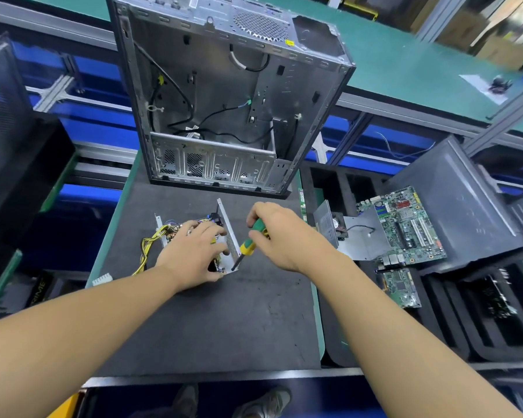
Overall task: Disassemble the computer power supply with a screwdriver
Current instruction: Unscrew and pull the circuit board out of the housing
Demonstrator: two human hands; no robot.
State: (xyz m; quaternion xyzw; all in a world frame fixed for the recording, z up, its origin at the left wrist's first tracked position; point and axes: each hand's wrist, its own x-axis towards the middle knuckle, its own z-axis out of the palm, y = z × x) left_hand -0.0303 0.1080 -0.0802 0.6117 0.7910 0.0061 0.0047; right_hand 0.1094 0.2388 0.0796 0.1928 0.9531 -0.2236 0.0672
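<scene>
Left hand [194, 251]: fingers curled over the opened power supply [230, 245], holding it.
Right hand [272, 233]: grips a green-and-yellow screwdriver [249, 241], tip at the supply's perforated side wall.
Power supply: on the bench [224, 312], near the gutted computer case [224, 95].
Motherboard [411, 227]: off right.

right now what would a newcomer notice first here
The gutted computer case stands open at the back of the dark mat. In front of it, the left hand holds the opened power supply while the right hand grips a green-and-yellow screwdriver, tip at its side plate. A bare motherboard lies to the right.
</scene>
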